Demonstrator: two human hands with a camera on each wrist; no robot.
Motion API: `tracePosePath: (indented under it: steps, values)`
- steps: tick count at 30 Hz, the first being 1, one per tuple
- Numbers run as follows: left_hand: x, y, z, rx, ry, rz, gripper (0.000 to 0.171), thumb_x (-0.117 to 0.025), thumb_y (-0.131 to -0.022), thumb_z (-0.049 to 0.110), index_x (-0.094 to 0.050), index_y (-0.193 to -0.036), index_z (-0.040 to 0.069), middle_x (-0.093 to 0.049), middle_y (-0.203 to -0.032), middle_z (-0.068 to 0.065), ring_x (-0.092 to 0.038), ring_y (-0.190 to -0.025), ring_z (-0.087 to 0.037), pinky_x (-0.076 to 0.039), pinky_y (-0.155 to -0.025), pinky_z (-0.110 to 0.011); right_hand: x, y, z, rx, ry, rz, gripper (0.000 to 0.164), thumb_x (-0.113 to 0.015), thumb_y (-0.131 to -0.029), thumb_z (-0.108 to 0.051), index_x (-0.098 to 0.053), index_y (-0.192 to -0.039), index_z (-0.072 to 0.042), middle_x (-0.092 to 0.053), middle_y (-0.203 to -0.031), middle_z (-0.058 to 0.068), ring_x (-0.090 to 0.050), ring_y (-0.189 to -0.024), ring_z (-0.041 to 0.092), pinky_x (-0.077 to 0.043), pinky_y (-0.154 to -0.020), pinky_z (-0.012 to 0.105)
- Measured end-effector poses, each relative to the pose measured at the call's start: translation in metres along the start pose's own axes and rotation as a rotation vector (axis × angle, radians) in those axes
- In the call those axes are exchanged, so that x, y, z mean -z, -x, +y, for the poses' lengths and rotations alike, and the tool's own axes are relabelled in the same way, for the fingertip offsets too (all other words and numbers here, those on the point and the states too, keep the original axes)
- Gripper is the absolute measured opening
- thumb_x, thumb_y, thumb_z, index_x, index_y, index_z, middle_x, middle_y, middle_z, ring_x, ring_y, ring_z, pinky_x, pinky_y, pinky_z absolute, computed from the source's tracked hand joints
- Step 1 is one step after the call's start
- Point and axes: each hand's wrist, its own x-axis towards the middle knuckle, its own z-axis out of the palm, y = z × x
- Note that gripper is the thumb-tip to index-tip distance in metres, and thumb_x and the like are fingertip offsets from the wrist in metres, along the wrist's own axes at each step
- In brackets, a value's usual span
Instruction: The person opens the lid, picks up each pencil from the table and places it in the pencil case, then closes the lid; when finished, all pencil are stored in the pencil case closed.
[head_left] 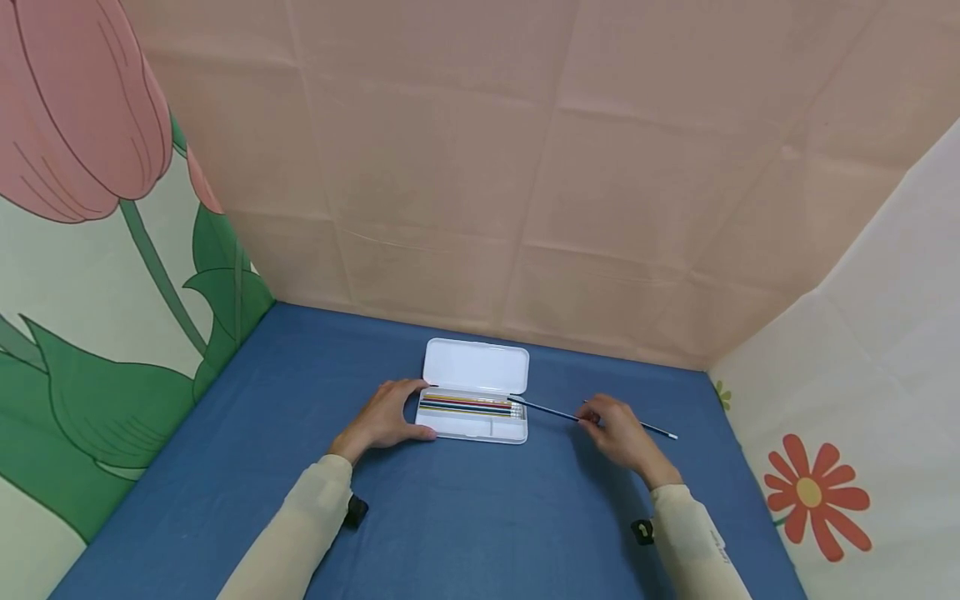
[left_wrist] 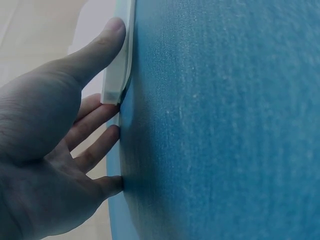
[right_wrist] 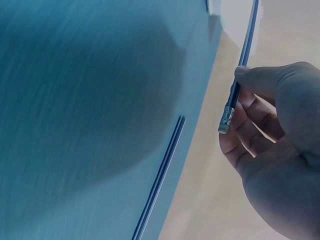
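A white pencil case (head_left: 457, 428) lies on the blue cloth, its lid (head_left: 476, 365) folded back toward the far side. Several coloured pencils (head_left: 465, 406) lie side by side inside it. My left hand (head_left: 386, 417) grips the case's left end, thumb (left_wrist: 107, 42) along the near side and index finger at the back corner. To the right of the case, my right hand (head_left: 617, 432) pinches a dark blue pencil (right_wrist: 248, 42) near its eraser end. That pencil's far tip overlaps the case's right part in the head view.
Another dark pencil (right_wrist: 159, 180) lies on the blue cloth (head_left: 480, 517) beside and below my right hand. A beige cloth wall (head_left: 450, 167) rises behind the table. Patterned walls stand left and right, one with a tulip (head_left: 82, 108), one with a red flower (head_left: 808, 492).
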Motion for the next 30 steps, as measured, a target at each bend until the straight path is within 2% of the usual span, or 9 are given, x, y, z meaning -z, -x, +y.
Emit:
tracePosePath:
  steps: [15, 24, 29, 30]
  values:
    - [0.0, 0.0, 0.001, -0.008, -0.001, -0.002, 0.096, -0.101, -0.086, 0.043, -0.056, -0.165, 0.009, -0.054, -0.172, -0.022, -0.047, -0.159, -0.049, -0.042, -0.13, -0.073, -0.03, -0.04, -0.034, 0.025, -0.014, -0.097, 0.011, -0.078, -0.105, -0.004, -0.084, -0.113, -0.007, -0.075, -0.103, 0.002, -0.067, -0.093, 0.013, -0.062, -0.083, 0.038]
    - [0.0, -0.001, 0.001, -0.002, -0.001, -0.003, 0.097, -0.1, -0.087, 0.044, -0.055, -0.165, 0.01, -0.053, -0.173, -0.021, -0.047, -0.16, -0.047, -0.042, -0.13, -0.072, -0.047, -0.061, -0.05, 0.058, -0.023, -0.111, 0.013, -0.077, -0.104, -0.001, -0.084, -0.115, -0.004, -0.076, -0.103, 0.004, -0.066, -0.09, 0.013, -0.062, -0.081, 0.035]
    - [0.0, 0.0, 0.002, 0.008, 0.006, 0.001, 0.097, -0.1, -0.087, 0.044, -0.055, -0.165, 0.01, -0.053, -0.173, -0.021, -0.047, -0.159, -0.047, -0.042, -0.13, -0.071, -0.054, -0.073, -0.056, 0.087, -0.086, -0.125, 0.014, -0.077, -0.103, 0.0, -0.084, -0.114, -0.002, -0.077, -0.105, 0.008, -0.067, -0.091, 0.017, -0.064, -0.084, 0.042]
    - [0.0, 0.0, 0.002, 0.008, 0.005, 0.002, 0.097, -0.1, -0.087, 0.044, -0.055, -0.165, 0.01, -0.053, -0.173, -0.021, -0.047, -0.159, -0.047, -0.042, -0.13, -0.072, -0.064, -0.077, -0.044, 0.122, -0.104, -0.117, 0.013, -0.075, -0.106, -0.005, -0.084, -0.115, -0.004, -0.077, -0.106, 0.006, -0.067, -0.092, 0.015, -0.063, -0.085, 0.04]
